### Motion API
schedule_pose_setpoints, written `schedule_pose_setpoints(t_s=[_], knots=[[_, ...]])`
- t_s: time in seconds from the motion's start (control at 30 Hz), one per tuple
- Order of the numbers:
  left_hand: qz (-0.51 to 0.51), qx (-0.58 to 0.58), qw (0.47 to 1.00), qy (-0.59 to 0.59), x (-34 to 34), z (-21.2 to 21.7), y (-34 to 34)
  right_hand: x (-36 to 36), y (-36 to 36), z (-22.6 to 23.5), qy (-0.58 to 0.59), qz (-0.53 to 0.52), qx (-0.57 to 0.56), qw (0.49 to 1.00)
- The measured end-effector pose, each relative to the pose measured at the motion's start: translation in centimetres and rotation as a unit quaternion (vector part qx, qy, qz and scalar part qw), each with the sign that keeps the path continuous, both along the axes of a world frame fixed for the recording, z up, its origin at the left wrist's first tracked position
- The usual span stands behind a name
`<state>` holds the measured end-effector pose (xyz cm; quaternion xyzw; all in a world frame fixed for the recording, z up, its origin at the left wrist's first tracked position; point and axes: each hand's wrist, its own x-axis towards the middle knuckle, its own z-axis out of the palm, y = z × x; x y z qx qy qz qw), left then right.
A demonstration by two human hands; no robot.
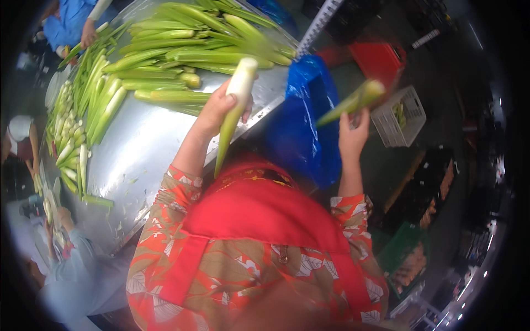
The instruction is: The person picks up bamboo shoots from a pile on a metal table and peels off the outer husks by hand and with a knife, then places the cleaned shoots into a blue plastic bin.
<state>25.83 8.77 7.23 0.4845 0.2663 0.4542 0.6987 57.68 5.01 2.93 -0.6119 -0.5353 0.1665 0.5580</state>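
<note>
L grip (216, 112) clamped on pale stalk (238, 88) by tabletop (149, 132) edge; R grip (354, 132) clamped on blurred green stalk (343, 106) nr blue bag (295, 132). From my remote stn., slack R hold could drop its stalk to floor (382, 168).

On the red apron (259, 218) there was small yellow lettering (255, 179), but it could not be read clearly.

Ranged around the pale slatted crate (411, 122) are a red container (376, 59) beyond it, a black crate (420, 185) on its near side, and, nearer still, a green crate (402, 236).
</note>
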Motion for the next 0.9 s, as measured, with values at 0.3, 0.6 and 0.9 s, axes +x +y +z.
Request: schedule_pose_setpoints(t_s=[0.3, 0.6, 0.9], knots=[[-0.035, -0.033, 0.996, 0.068, -1.9, 0.2, -1.7, -1.1, -1.8, -2.0, -0.144, 0.047, -0.224, 0.963], [-0.193, -0.065, 0.958, 0.2, 6.8, -3.8, -0.7, -1.4, -3.5, -2.8, 0.03, 0.072, -0.261, 0.962], [-0.258, 0.024, 0.918, 0.3, 17.5, -4.4, 0.9, 3.3, -4.5, -3.0, 0.138, -0.136, -0.251, 0.948]])
